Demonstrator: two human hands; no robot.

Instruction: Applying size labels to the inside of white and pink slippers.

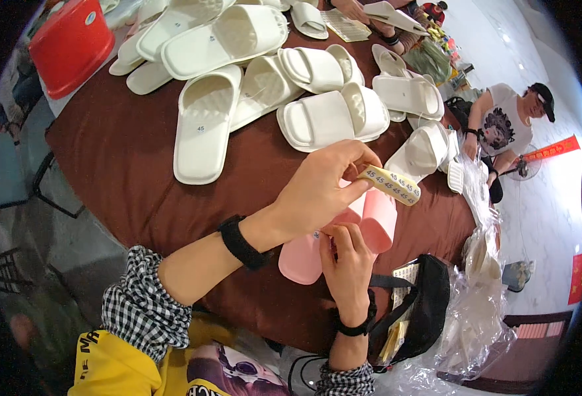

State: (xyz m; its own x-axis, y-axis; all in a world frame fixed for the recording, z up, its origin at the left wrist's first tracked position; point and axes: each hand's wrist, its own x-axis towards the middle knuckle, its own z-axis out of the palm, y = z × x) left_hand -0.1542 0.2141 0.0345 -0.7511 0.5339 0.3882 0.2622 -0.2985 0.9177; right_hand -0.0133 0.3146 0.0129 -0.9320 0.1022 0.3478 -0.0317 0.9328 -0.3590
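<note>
My left hand pinches a curled strip of stickers, pale yellow with rows of small printed round labels, above a pair of pink slippers. Below it, my right hand rests over the slippers. Its fingers are curled, with the fingertips beside a small round sticker on a pink insole. Whatever sits between those fingertips is hidden. Both slippers lie close together on the brown cloth, and my hands partly cover them.
Many white slippers are heaped across the far side of the cloth-covered table. A black bag and clear plastic wrapping lie to the right. A red stool stands far left. Another person is at the right; other hands work at the top.
</note>
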